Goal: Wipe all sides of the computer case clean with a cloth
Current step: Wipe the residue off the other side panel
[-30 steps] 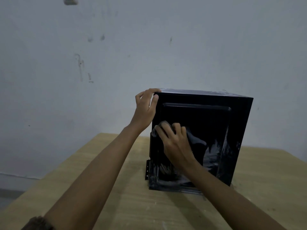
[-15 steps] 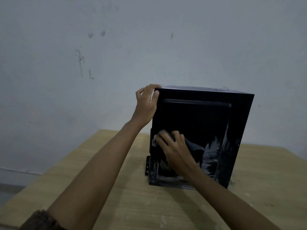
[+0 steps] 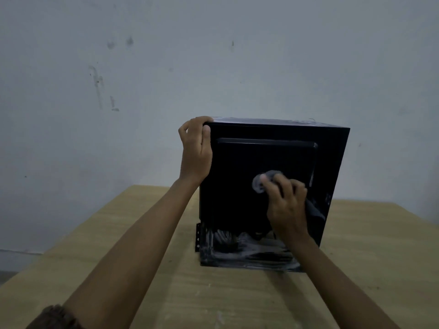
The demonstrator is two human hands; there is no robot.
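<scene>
A black computer case (image 3: 242, 176) stands on the wooden table (image 3: 356, 269), its glossy side panel facing me. My left hand (image 3: 196, 153) grips the case's top left corner, fingers curled over the top edge. My right hand (image 3: 286, 205) presses a dark grey cloth (image 3: 261, 184) flat against the right middle of the panel; the cloth shows past my fingertips and trails dark below my wrist. Pale dusty streaks (image 3: 249, 252) run along the bottom strip of the panel.
A pale, scuffed wall (image 3: 142, 79) rises right behind the table. The table's left edge (image 3: 78, 224) runs diagonally toward me, with floor beyond it. A small perforated metal bracket (image 3: 197, 236) sticks out at the case's lower left.
My right hand has slid the cloth from the panel's left side to its right middle. The dust patch at the lower right of the panel is gone. My left hand keeps its grip.
</scene>
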